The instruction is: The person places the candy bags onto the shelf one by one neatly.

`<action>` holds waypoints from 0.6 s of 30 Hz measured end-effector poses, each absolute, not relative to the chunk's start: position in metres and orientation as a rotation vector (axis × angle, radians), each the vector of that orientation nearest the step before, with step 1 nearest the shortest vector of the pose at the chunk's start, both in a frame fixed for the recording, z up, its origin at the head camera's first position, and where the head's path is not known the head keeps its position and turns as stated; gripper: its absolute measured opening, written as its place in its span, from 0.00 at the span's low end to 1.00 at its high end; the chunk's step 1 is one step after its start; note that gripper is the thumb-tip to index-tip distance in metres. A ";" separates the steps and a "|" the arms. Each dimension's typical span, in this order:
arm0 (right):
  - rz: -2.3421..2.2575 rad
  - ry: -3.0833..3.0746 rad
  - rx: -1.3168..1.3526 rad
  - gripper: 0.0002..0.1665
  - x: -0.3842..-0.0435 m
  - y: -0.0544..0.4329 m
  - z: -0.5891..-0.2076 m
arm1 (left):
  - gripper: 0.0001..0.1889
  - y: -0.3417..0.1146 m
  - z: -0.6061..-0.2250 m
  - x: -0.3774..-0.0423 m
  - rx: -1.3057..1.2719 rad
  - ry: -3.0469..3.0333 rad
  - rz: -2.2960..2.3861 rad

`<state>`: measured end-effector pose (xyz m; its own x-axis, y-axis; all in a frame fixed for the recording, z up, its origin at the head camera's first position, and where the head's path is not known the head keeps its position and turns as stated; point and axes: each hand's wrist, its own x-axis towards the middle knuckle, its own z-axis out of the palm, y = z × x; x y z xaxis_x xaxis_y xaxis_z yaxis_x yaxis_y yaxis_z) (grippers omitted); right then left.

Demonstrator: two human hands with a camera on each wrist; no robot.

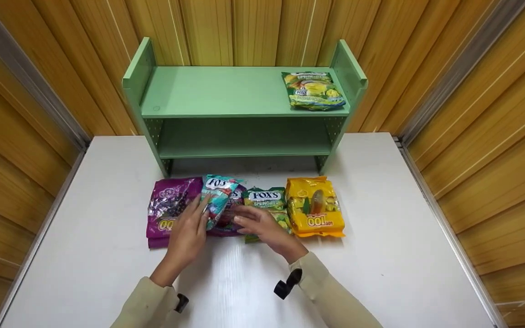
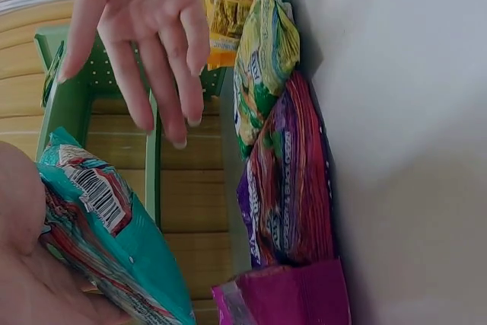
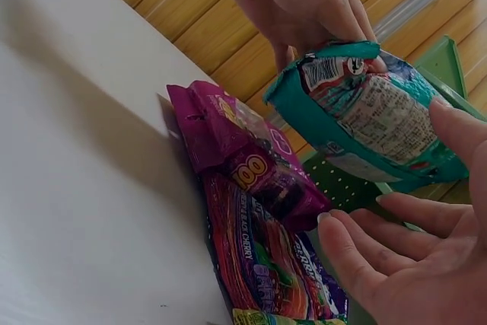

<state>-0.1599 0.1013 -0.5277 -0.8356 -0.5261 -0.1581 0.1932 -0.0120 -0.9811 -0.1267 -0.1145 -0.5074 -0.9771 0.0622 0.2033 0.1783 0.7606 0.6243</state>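
My left hand (image 1: 186, 237) holds a teal Fox's candy bag (image 1: 220, 190) up off the table, tilted. In the right wrist view the back of this bag (image 3: 384, 116) shows a barcode and printed label. Close by, my right hand (image 1: 266, 228) has its fingers spread and relaxed, with nothing in it. Below the hands lies a row of bags: a magenta candy bag (image 1: 158, 218) at the left, a dark purple Fox's berry bag (image 1: 227, 224) partly hidden, a green Fox's bag (image 1: 266, 197) behind my right hand, and a yellow candy bag (image 1: 299, 216) at the right.
Behind the row stands a green two-tier shelf (image 1: 217, 91) with raised sides. Another green candy bag (image 1: 315, 93) lies on the right end of its top board. Wood-panelled walls (image 1: 486, 136) enclose the white table (image 1: 381, 273) at the back and both sides.
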 end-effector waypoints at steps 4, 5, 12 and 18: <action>-1.942 1.716 -0.328 0.37 -0.158 0.098 -0.524 | 0.24 -0.104 -0.507 -0.126 -0.214 -2.787 -1.017; -1.955 1.703 -0.320 0.38 -0.158 0.097 -0.524 | 0.24 -0.102 -0.506 -0.126 -0.223 -2.786 -1.015; -2.060 1.613 -0.250 0.42 -0.156 0.092 -0.521 | 0.24 -0.087 -0.505 -0.125 -0.290 -2.771 -0.998; -2.151 1.511 -0.222 0.40 -0.153 0.089 -0.518 | 0.24 -0.078 -0.503 -0.126 -0.332 -2.769 -0.961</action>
<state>-0.1530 0.0891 -0.5184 -0.8626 -0.4839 -0.1477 0.3030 -0.2602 -0.9168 -0.1260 -0.0783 -0.5035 -0.9565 0.1475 0.2518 0.2718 0.7644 0.5847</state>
